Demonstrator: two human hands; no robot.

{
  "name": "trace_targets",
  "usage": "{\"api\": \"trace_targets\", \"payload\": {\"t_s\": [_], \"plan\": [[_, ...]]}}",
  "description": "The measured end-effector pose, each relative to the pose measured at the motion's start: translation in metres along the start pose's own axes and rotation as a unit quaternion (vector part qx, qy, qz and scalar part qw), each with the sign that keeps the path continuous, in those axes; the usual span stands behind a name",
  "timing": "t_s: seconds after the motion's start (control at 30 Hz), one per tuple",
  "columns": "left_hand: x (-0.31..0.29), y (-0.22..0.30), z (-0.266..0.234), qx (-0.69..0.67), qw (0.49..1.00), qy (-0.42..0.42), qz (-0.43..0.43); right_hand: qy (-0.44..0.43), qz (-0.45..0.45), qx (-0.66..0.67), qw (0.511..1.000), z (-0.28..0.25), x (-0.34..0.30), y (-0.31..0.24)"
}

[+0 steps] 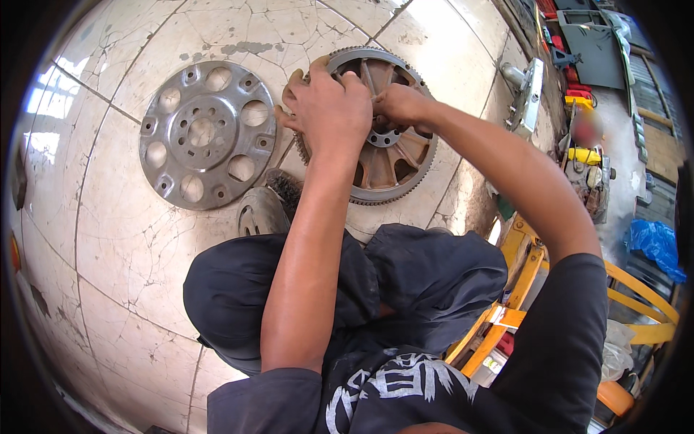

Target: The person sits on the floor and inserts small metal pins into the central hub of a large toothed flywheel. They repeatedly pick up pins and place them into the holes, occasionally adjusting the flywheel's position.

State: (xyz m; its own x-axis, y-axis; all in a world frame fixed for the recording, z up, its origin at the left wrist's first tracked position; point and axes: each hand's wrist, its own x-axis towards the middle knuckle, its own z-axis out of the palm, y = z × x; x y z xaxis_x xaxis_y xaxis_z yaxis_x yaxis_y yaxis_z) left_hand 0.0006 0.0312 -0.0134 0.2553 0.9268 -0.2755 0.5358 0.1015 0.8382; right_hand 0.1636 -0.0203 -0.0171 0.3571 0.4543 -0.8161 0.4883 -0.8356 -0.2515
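A toothed flywheel [369, 194] with brown spokes and a drilled hub lies on the tiled floor in front of me. Over its left side rests my left hand [329, 108], back upward, with fingers apart and some reaching past the toothed rim. My right hand [401, 107] is closed just above the hub, fingers curled in. What it pinches, if anything, is hidden. Left of the flywheel, a flat grey metal plate [163, 130] lies on the floor, with large round holes, a ring of small holes and a central opening.
My shoe [262, 211] sits between the plate and my knees. To my right are a yellow metal frame [517, 282], a silver metal part [529, 98] and a blue plastic bag [656, 248]. Cracked pale tiles [137, 289] cover the floor.
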Motion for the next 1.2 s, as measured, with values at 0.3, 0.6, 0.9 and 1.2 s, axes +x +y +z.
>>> {"api": "trace_targets", "payload": {"t_s": [0.3, 0.6, 0.9, 1.2], "plan": [[-0.002, 0.005, -0.004, -0.029, 0.998, -0.039, 0.036, 0.037, -0.306, -0.535, 0.787, -0.022, 0.012, -0.035], [0.002, 0.007, -0.007, -0.053, 0.995, -0.081, 0.014, 0.041, 0.022, 0.258, 0.965, 0.031, -0.005, 0.012], [-0.009, -0.011, 0.015, 0.084, 0.989, -0.053, 0.11, 0.11, -0.088, 0.137, 0.98, 0.054, -0.116, 0.052], [-0.021, -0.047, 0.047, 0.22, 0.922, -0.059, 0.312, 0.325, -0.275, 0.265, 0.865, 0.079, -0.128, 0.086]]}}
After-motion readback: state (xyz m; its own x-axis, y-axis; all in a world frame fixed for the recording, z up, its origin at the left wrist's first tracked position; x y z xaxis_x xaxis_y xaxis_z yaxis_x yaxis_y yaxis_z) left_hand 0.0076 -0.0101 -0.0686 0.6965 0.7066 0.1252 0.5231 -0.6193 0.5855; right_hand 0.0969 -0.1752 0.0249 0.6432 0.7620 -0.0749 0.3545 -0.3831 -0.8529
